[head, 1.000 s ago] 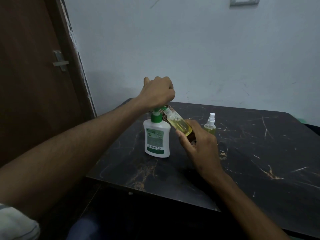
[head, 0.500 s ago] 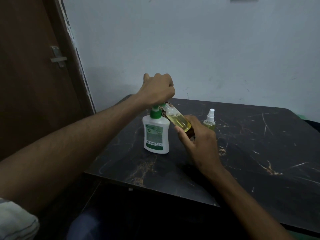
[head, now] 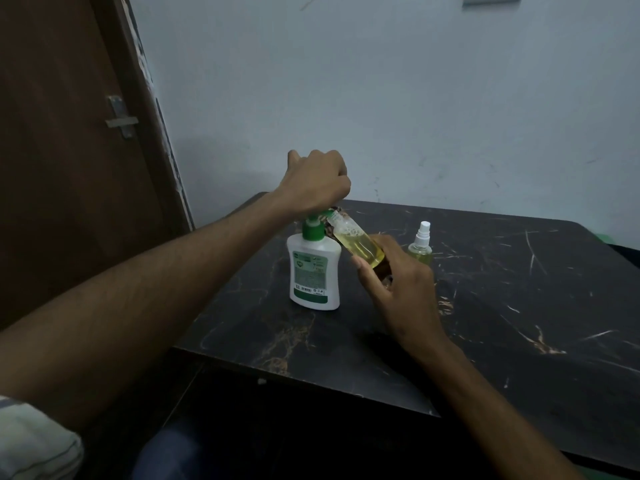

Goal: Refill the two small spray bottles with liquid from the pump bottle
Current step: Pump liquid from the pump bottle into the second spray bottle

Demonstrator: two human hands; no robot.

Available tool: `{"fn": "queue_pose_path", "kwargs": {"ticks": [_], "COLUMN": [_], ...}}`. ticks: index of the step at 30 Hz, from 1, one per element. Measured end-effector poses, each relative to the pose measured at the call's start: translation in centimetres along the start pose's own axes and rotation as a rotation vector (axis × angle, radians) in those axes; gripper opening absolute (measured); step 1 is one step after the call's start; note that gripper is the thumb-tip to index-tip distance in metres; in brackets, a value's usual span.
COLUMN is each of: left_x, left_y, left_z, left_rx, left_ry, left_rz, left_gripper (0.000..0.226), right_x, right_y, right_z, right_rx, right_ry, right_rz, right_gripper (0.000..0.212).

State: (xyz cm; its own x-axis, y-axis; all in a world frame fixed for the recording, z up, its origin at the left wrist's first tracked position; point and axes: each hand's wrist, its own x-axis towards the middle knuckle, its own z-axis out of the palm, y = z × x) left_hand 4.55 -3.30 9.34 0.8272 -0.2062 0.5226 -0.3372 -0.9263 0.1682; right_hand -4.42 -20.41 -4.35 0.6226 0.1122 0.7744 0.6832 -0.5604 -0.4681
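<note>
On the dark marbled table (head: 502, 323), a white pump bottle (head: 313, 271) stands upright; left hand (head: 317, 183) clenched over its green pump head. Right hand (head: 398, 289) grasps a tilted, uncapped spray bottle (head: 356, 242), mouth at the nozzle. Second spray bottle (head: 420, 245), capped, stands just beyond.

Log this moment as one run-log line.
left hand: on pump bottle head | right hand: holds tilted open spray bottle at nozzle | capped spray bottle: standing

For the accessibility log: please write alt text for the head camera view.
The left hand presses the pump bottle while the right hand holds a small uncapped bottle, tilted, at its spout. A capped spray bottle stands behind on the dark table.
</note>
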Motion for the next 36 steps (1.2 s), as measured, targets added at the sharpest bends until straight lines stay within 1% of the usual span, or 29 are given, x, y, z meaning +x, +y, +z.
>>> {"fn": "queue_pose_path", "kwargs": {"ticks": [2, 5, 10, 14, 17, 22, 26, 31, 36], "left_x": [0.21, 0.37, -0.01, 0.22, 0.52, 0.06, 0.05, 0.23, -0.08], "left_y": [0.03, -0.08, -0.02, -0.17, -0.13, -0.24, -0.15, 0.04, -0.1], "left_z": [-0.32, -0.32, 0.22, -0.33, -0.37, 0.38, -0.05, -0.21, 0.14], "left_rx": [0.003, 0.007, -0.007, 0.014, 0.02, 0.014, 0.019, 0.024, 0.019], "left_ry": [0.01, 0.03, -0.011, -0.002, 0.006, -0.013, -0.021, -0.025, -0.029], "left_rz": [0.004, 0.023, -0.008, 0.019, 0.02, 0.015, 0.008, 0.009, -0.006], "left_gripper": [0.023, 0.013, 0.022, 0.017, 0.024, 0.014, 0.023, 0.011, 0.014], "right_x": [-0.02, -0.03, 0.07, -0.01, -0.02, 0.01, -0.04, -0.05, -0.09], "right_y": [0.05, 0.17, -0.03, -0.05, 0.03, -0.02, -0.08, -0.01, -0.04], "right_z": [-0.02, -0.08, 0.01, -0.11, -0.15, -0.06, -0.15, -0.23, -0.15], "right_rx": [0.008, 0.019, 0.01, 0.015, 0.02, 0.007, 0.016, 0.013, 0.014], "right_ry": [0.008, 0.008, -0.005, -0.006, 0.0, 0.002, 0.008, 0.017, 0.004], "right_rz": [0.005, 0.013, 0.006, 0.009, 0.014, 0.005, 0.002, 0.006, 0.002], "right_gripper": [0.037, 0.034, 0.038, 0.038, 0.039, 0.035, 0.034, 0.034, 0.035]}}
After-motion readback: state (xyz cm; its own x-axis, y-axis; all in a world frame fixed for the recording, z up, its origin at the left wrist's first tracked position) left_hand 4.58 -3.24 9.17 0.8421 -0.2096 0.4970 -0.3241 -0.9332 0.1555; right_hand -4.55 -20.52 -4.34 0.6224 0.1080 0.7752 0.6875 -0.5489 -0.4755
